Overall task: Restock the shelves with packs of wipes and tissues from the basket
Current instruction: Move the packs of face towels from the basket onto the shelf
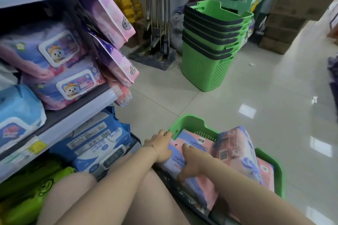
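Pack (pink/lilac, label up) lies flat in the basket, at its L end, under both hands. L hand is at the pack's L edge, fingers curled over that edge by the basket rim, gripping it. R hand sits on top of the pack, thumb splayed toward the person; whether it grips or just presses, can't tell. Just R of the R hand a 2nd pack stands on edge, w/ more pink packs beyond it in the basket. L of the L hand: blue packs on the low shelf, baby wipes on the shelf above. Well ahead of both hands, a stack of green baskets on the tile floor.
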Demonstrator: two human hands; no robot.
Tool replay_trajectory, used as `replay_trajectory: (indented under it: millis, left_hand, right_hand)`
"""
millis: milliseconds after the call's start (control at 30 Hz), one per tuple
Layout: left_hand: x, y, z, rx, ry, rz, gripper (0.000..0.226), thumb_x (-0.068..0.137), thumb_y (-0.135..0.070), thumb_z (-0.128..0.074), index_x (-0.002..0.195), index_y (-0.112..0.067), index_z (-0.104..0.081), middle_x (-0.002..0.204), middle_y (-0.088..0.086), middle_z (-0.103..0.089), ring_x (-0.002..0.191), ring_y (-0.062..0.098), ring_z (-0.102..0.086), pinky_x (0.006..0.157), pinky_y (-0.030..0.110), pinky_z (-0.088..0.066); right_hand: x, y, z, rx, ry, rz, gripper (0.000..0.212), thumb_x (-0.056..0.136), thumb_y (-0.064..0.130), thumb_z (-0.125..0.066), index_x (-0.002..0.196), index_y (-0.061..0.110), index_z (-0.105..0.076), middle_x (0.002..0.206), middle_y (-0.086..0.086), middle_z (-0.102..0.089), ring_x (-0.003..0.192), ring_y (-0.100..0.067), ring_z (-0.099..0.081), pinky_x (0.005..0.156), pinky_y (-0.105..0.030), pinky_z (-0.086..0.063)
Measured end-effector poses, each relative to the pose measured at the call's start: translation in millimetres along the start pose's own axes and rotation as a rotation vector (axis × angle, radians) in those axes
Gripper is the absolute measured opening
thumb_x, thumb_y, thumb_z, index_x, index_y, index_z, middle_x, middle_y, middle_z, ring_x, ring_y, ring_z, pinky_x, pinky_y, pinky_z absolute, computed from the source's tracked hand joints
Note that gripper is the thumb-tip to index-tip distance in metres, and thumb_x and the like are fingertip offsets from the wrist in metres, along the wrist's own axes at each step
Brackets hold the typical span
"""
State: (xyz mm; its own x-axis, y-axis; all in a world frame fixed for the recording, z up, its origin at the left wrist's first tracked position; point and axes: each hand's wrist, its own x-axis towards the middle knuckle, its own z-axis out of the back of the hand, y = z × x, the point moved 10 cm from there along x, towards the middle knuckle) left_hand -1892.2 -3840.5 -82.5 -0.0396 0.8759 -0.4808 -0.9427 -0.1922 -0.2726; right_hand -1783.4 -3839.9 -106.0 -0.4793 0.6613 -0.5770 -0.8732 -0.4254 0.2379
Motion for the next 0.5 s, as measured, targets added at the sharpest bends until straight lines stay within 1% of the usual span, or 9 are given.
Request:
replay_trajectory:
  millis: [67,133,233,300,367,433,500]
  left_hand:
    - [-3.6,6.0,7.4,-0.015,-0.006,0.020,0.056,0.086,-0.024,-0.050,0.138,-0.021,-0.031,0.139,0.006,-0.030,0.125,0.030,-0.040,0.100,0.047,-0.038]
    - [-7.9,14.1,23.1,-0.058,-0.036,0.034,0.061,0.087,-0.026,-0.053,0.141,-0.023,-0.027,0.142,0.006,-0.027,0.126,0.029,-0.040,0.101,0.046,-0.038]
    - [-16.7,25.2,53.1,-0.203,-0.092,0.051,0.063,0.089,-0.026,-0.054,0.144,-0.019,-0.025,0.148,0.009,-0.023,0.128,0.030,-0.041,0.106,0.041,-0.036]
    - [-23.4,31.6,71.1,-0.301,-0.123,0.068,0.060,0.092,-0.022,-0.052,0.145,-0.014,-0.024,0.150,0.013,-0.024,0.130,0.030,-0.040,0.107,0.034,-0.033]
    - [-30.8,37.2,82.5,-0.407,-0.133,0.090,0.059,0.094,-0.025,-0.051,0.145,-0.013,-0.023,0.148,0.014,-0.030,0.129,0.029,-0.041,0.104,0.032,-0.033]
    - [-37.6,41.5,88.3,-0.506,-0.125,0.108,0.062,0.093,-0.033,-0.054,0.144,-0.014,-0.024,0.141,0.015,-0.039,0.122,0.028,-0.046,0.101,0.034,-0.038]
    - [-46.1,46.2,93.5,-0.614,-0.127,0.128,0.062,0.089,-0.043,-0.058,0.139,-0.020,-0.030,0.132,0.010,-0.047,0.113,0.025,-0.051,0.092,0.034,-0.043]
  right_hand:
    - [0.5,-1.9,10.0,0.044,-0.049,0.001,0.076,0.055,0.051,-0.081,0.105,0.013,-0.038,0.092,-0.001,-0.047,0.081,-0.022,-0.048,0.058,-0.031,-0.036]
    - [-0.4,-5.0,21.3,0.092,-0.082,-0.007,0.070,0.053,0.052,-0.080,0.095,0.016,-0.038,0.090,0.000,-0.048,0.079,-0.023,-0.049,0.055,-0.031,-0.036]
    - [-3.7,-3.0,43.2,0.092,-0.114,0.004,0.070,0.053,0.052,-0.081,0.098,0.015,-0.041,0.093,-0.001,-0.051,0.080,-0.023,-0.050,0.054,-0.030,-0.036]
    - [-6.1,3.0,59.8,0.083,-0.122,0.025,0.074,0.052,0.053,-0.081,0.103,0.015,-0.043,0.097,-0.001,-0.054,0.083,-0.023,-0.054,0.060,-0.030,-0.043]
    - [-10.2,12.3,79.1,0.055,-0.151,0.055,0.074,0.051,0.056,-0.080,0.101,0.017,-0.043,0.099,-0.002,-0.055,0.084,-0.024,-0.055,0.066,-0.032,-0.047]
    - [-16.2,24.5,101.8,0.033,-0.219,0.095,0.073,0.049,0.057,-0.080,0.098,0.019,-0.042,0.097,-0.002,-0.056,0.083,-0.025,-0.054,0.068,-0.032,-0.048]
    - [-24.7,38.7,124.9,0.033,-0.284,0.145,0.074,0.049,0.054,-0.082,0.101,0.017,-0.044,0.099,-0.003,-0.056,0.084,-0.025,-0.055,0.071,-0.033,-0.050]
